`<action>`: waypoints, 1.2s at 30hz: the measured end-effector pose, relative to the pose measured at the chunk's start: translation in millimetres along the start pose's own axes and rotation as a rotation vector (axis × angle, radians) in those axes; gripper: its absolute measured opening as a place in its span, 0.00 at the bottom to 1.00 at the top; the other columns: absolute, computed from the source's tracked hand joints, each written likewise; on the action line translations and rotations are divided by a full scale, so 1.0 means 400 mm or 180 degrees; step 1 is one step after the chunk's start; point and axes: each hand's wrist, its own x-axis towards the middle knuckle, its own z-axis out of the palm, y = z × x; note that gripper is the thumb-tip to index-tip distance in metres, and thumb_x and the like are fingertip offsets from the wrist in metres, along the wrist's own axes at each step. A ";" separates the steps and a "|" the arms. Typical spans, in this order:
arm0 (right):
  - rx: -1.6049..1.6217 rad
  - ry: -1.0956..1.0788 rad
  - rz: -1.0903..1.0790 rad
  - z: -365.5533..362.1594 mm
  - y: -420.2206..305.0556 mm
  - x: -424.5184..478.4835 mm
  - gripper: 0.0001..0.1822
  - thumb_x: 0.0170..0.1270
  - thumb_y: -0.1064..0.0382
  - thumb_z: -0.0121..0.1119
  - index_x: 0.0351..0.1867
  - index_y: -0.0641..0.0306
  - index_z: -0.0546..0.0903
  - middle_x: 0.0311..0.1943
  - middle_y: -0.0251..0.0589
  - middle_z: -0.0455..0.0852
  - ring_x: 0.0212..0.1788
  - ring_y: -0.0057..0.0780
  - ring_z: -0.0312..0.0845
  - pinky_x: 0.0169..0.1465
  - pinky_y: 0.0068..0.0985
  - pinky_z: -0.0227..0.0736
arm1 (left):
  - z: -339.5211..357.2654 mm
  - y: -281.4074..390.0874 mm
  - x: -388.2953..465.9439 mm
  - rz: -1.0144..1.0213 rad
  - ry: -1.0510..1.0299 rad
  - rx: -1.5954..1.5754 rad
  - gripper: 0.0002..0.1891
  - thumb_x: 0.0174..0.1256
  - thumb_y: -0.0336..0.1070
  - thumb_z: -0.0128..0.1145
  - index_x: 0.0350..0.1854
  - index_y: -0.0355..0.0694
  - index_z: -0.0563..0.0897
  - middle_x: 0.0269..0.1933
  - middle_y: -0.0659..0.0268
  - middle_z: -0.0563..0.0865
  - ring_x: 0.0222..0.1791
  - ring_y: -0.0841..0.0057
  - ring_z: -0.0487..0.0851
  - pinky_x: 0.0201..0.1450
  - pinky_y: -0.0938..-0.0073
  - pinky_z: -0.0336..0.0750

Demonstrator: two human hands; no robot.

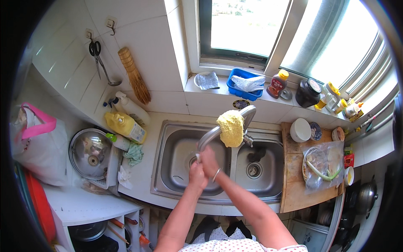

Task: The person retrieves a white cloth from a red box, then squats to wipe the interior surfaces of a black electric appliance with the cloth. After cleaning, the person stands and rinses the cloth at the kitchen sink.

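Note:
Both my hands are together over the left bowl of a steel double sink [176,157], just under the outlet of the curved metal faucet [207,141]. My left hand [197,177] is curled against my right hand [208,161], which sits higher and to the right. A small whitish patch shows at the fingers; I cannot tell whether it is water or an object. The fingers overlap, so any grip is hidden. A bracelet [216,175] circles my right wrist. Over the faucet's neck hangs a yellow textured cloth [231,128].
Right of the sink, a wooden board [292,192] carries bowls and a plastic bag [330,157] with a green onion [322,174]. Cleaning bottles [126,126], a green cloth [134,154] and a steel lid [93,154] stand left. A dark scrubber [256,155] lies in the right bowl.

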 end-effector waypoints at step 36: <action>0.0937 0.0141 0.0586 -0.003 -0.025 -0.042 0.27 0.70 0.56 0.40 0.66 0.71 0.58 0.67 0.61 0.55 0.71 0.49 0.47 0.72 0.34 0.42 | 0.001 -0.019 0.029 -0.0198 0.0118 0.0106 0.21 0.74 0.46 0.39 0.64 0.43 0.68 0.60 0.67 0.75 0.61 0.74 0.71 0.64 0.69 0.64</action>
